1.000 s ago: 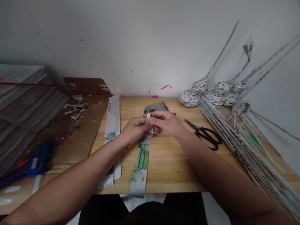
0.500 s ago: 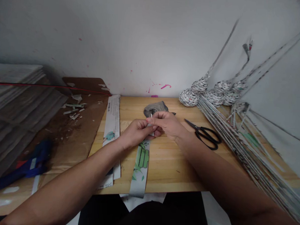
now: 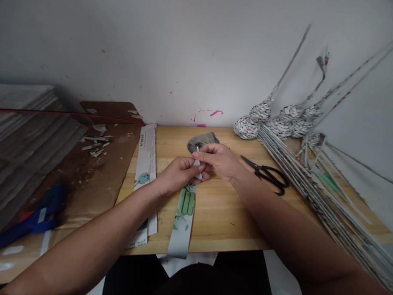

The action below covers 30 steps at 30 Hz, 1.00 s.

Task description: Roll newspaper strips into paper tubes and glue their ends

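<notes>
A paper strip [image 3: 182,222] printed with green leaves runs from the table's front edge up to my hands. Its far end is rolled into a narrow white tip between my fingers. My left hand [image 3: 182,172] is closed on the strip from the left, thumb on top. From the right, my right hand [image 3: 215,159] pinches the rolled tip between thumb and fingers. Both hands almost touch, and part of the roll is hidden behind the fingers. Just beyond them lies a crumpled grey cloth [image 3: 206,139]. Black-handled scissors [image 3: 273,174] lie to the right, blades partly apart.
More cut newspaper strips [image 3: 146,158] lie left of my hands. A blue glue gun [image 3: 46,215] and paper scraps [image 3: 95,146] rest on brown cardboard [image 3: 108,183]. Rolled paper sticks [image 3: 295,176] and woven paper balls [image 3: 247,127] fill the right side. A wall stands behind.
The white tip shows slightly more between my fingers, and my right fingers have shifted a little on the roll. The strip's near end has slid very slightly; the view has drifted a bit.
</notes>
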### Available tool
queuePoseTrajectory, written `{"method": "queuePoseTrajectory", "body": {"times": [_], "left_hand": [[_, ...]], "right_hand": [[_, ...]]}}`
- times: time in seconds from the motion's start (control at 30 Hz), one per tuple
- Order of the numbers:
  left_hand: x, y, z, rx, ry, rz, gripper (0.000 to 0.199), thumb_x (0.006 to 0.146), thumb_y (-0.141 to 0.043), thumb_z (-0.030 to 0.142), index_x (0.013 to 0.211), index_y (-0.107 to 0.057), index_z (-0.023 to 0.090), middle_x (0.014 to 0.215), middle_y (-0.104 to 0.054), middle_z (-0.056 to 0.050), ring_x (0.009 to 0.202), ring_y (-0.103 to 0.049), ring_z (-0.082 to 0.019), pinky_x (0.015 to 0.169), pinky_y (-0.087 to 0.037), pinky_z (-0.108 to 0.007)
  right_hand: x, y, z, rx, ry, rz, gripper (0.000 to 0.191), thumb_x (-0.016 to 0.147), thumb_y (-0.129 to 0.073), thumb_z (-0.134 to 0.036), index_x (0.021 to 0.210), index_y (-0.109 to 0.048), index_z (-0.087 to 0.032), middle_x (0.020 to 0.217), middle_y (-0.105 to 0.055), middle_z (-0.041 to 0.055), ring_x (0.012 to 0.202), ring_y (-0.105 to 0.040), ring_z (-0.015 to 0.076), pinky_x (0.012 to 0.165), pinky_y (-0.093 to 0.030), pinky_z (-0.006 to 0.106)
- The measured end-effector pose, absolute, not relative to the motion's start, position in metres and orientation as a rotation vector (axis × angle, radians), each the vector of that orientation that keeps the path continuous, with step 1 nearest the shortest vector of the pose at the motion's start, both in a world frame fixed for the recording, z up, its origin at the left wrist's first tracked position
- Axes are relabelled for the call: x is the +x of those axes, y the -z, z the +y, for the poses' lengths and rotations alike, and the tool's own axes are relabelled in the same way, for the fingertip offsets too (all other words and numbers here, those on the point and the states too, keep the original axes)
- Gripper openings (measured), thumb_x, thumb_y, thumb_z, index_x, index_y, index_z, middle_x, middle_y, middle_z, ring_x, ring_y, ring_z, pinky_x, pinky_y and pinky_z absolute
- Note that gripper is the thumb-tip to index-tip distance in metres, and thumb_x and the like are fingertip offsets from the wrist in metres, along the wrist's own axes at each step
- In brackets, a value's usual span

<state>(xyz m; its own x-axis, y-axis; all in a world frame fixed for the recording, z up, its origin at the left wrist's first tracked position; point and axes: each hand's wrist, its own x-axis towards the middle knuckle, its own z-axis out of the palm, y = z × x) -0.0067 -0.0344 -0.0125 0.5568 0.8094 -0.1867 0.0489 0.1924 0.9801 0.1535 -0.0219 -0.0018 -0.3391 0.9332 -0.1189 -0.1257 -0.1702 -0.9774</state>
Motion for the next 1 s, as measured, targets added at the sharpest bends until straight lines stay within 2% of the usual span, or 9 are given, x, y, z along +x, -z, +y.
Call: {"method": "queuePoseTrajectory", "body": {"times": [0.17, 0.37, 0.47, 0.63, 0.8, 1.0], "left_hand": [[-0.0084, 0.0157, -0.0326, 1.222, -0.635, 0.816, 0.035, 0.077, -0.07, 0.048, 0.086, -0.075, 0.015, 0.088, -0.074, -0.012, 0.084, -0.068, -0.019, 0.077, -0.054, -0.032], [-0.0073, 0.0156, -0.0343, 1.263, -0.618, 0.808, 0.037, 0.079, -0.067, 0.05, 0.093, -0.075, 0.016, 0.089, -0.074, -0.011, 0.085, -0.068, -0.018, 0.077, -0.053, -0.032], [-0.0071, 0.0135, -0.0351, 1.284, -0.596, 0.811, 0.037, 0.079, -0.067, 0.05, 0.093, -0.075, 0.016, 0.088, -0.074, -0.011, 0.084, -0.067, -0.018, 0.076, -0.052, -0.031], [-0.0082, 0.0123, -0.0343, 1.233, -0.591, 0.787, 0.041, 0.079, -0.067, 0.051, 0.096, -0.074, 0.014, 0.084, -0.074, -0.011, 0.08, -0.067, -0.018, 0.075, -0.052, -0.031], [-0.0077, 0.0141, -0.0336, 1.27, -0.556, 0.818, 0.038, 0.079, -0.067, 0.049, 0.095, -0.074, 0.015, 0.087, -0.074, -0.011, 0.083, -0.068, -0.018, 0.075, -0.052, -0.03], [-0.0088, 0.0134, -0.0341, 1.31, -0.497, 0.838, 0.037, 0.078, -0.069, 0.049, 0.092, -0.073, 0.015, 0.088, -0.074, -0.011, 0.083, -0.069, -0.017, 0.073, -0.052, -0.029]], "right_hand": [[0.1568, 0.0026, -0.0206, -0.929, -1.77, -1.359, 0.035, 0.073, -0.075, -0.046, 0.084, -0.065, -0.015, 0.052, -0.06, -0.0042, 0.04, -0.054, 0.0082, 0.037, -0.044, 0.018], [0.1532, 0.0008, -0.0221, -1.013, -1.733, -1.18, 0.036, 0.065, -0.082, -0.043, 0.075, -0.06, -0.016, 0.054, -0.062, -0.0035, 0.036, -0.052, 0.0081, 0.033, -0.043, 0.019], [0.1524, 0.0, -0.0221, -1.032, -1.717, -1.133, 0.036, 0.066, -0.081, -0.043, 0.072, -0.056, -0.018, 0.049, -0.059, -0.0055, 0.033, -0.049, 0.0079, 0.03, -0.039, 0.018], [0.1581, 0.0013, -0.0195, -0.973, -1.791, -1.289, 0.034, 0.072, -0.076, -0.045, 0.083, -0.065, -0.015, 0.052, -0.061, -0.0038, 0.037, -0.052, 0.0077, 0.035, -0.043, 0.018], [0.1556, 0.0021, -0.0202, -1.037, -1.774, -1.175, 0.035, 0.065, -0.083, -0.04, 0.068, -0.057, -0.017, 0.049, -0.058, -0.0053, 0.034, -0.048, 0.0063, 0.031, -0.038, 0.017], [0.1513, 0.0021, -0.0204, -1.081, -1.709, -1.081, 0.04, 0.061, -0.085, -0.04, 0.064, -0.052, -0.018, 0.044, -0.053, -0.0068, 0.032, -0.042, 0.0043, 0.028, -0.031, 0.014]]}}
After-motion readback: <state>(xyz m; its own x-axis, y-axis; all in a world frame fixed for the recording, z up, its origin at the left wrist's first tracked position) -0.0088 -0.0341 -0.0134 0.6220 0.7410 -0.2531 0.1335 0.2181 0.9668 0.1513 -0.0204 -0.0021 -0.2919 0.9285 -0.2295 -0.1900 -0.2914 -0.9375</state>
